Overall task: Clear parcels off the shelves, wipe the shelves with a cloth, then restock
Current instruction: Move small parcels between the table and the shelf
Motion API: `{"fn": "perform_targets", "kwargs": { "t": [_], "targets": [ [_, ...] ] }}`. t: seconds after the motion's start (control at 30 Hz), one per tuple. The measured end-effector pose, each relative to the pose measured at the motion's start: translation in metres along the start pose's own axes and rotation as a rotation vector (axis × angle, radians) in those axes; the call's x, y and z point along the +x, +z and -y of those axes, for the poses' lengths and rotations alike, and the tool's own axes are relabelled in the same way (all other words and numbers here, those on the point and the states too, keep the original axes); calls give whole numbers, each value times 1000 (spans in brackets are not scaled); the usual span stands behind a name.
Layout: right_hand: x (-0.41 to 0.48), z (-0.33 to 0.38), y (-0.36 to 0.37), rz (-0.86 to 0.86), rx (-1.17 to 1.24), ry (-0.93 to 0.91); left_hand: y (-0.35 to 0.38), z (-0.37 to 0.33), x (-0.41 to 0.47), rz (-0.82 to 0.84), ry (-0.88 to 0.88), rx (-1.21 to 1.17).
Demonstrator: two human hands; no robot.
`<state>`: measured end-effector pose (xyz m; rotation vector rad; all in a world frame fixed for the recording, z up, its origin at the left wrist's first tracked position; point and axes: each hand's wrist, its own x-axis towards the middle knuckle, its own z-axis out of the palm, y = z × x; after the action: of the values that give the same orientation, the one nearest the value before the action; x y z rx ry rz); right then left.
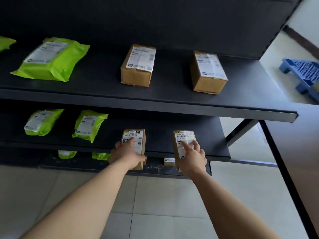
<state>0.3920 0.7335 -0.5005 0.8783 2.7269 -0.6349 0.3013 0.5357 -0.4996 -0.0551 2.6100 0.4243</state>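
two boxes (136, 65) on upper shelf (155, 100), pouch (50, 59) left

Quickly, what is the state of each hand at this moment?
Left hand: closed, gripping the left small box.
Right hand: closed, gripping the right small box.

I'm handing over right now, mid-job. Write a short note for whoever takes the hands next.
Left hand: grips the left box at the middle shelf front edge.
Right hand: grips the right box, same edge.
Middle shelf also holds two bags.
Top shelf: two boxes, a big bag.
Bottom shelf: partly hidden parcels.
Done: cannot tell whether this is clearing or restocking; no cloth in view.
Left: if clearing, all shelves hold parcels; then wipe, restock.
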Motion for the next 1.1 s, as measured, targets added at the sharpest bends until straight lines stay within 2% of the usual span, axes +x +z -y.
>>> {"fn": "perform_targets", "kwargs": {
  "t": [0.53,1.1],
  "targets": [
    [154,-1,125,-102,50,22,84,2,172,-98,107,-37],
    [219,-3,159,-145,50,72,121,-8,240,-197,161,2]
  ]
}}
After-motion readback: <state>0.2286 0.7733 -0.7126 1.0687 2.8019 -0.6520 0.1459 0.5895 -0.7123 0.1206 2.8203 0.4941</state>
